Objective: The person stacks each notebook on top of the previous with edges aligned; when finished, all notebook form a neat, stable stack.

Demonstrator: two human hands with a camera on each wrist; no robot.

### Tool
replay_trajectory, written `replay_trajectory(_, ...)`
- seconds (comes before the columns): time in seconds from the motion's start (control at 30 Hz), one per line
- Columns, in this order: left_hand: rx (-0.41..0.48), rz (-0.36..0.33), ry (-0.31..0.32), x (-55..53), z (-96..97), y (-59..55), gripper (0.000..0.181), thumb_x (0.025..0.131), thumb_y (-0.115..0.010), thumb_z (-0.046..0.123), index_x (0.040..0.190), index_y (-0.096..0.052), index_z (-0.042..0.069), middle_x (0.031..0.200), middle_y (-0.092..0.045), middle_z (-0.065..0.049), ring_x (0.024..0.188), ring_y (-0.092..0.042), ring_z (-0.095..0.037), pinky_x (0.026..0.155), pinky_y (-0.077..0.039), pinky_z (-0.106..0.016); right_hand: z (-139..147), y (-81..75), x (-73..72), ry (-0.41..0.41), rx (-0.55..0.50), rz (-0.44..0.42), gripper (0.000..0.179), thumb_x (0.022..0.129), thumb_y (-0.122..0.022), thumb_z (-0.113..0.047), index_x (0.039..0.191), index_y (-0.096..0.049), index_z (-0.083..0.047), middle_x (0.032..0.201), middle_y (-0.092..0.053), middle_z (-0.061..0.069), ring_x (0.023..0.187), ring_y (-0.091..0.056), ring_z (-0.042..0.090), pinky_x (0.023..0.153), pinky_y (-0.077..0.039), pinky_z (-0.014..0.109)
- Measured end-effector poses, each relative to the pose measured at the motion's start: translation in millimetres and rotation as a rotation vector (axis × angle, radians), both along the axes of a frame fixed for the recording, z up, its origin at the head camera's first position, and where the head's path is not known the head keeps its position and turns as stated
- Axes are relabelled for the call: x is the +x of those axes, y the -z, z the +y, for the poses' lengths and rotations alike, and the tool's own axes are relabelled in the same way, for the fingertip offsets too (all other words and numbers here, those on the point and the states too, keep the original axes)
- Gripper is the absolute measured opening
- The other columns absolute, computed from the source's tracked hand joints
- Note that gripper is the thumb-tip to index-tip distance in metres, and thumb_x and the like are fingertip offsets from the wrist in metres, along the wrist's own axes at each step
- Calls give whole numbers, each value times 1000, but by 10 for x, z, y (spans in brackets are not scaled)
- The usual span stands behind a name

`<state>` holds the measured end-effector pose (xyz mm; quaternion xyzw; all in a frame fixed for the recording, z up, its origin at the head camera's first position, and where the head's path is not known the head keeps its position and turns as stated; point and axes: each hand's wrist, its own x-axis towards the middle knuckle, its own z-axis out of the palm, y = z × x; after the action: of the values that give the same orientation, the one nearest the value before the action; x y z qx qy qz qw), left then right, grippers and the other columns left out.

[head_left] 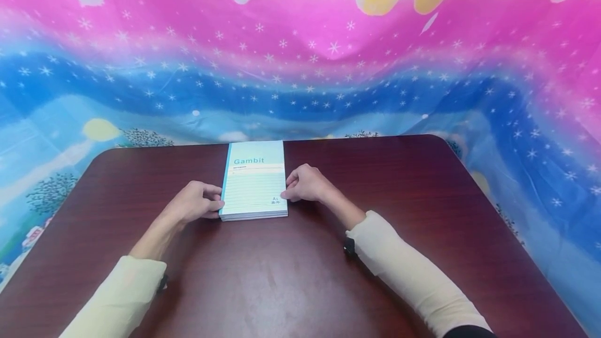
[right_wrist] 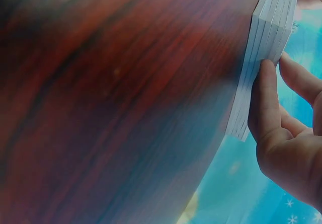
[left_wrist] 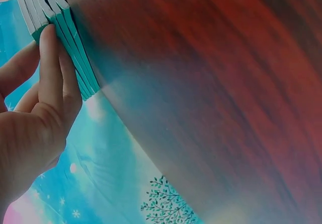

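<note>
In the head view a stack of several notebooks (head_left: 255, 184) lies near the table's far edge. The top cover is pale green with "Gambit" printed on it. My left hand (head_left: 194, 201) touches the stack's left side, with fairly straight fingers (left_wrist: 49, 65) against the teal spines (left_wrist: 75, 48) in the left wrist view. On the opposite side, my right hand (head_left: 307, 182) has its fingertips at the page edges. Those white page edges (right_wrist: 259, 48) show in the right wrist view, where the right fingers (right_wrist: 269, 93) press lightly bent against them. The stack's underside is hidden.
The dark red-brown table (head_left: 263, 275) has rounded far corners. Behind it hangs a pink and blue curtain (head_left: 300, 67) with snowflakes, close to the far edge. Pale sleeves (head_left: 404, 270) cover both forearms, and a dark device (head_left: 349, 246) sits near the right wrist.
</note>
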<state>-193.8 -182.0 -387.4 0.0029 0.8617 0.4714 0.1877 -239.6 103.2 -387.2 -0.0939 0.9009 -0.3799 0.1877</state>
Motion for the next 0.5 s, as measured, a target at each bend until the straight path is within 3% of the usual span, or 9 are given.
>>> replay_trajectory(0.5, -28, -12, 9, 7, -7, -14, 50, 95, -66, -2, 138, -46, -20, 110, -60, -24, 94, -69, -25, 79, -61, -36, 21, 38, -3, -11, -43, -23, 34, 85, -84, -14, 111, -71, 4, 90, -75, 6, 72, -73, 15, 80, -58, 31)
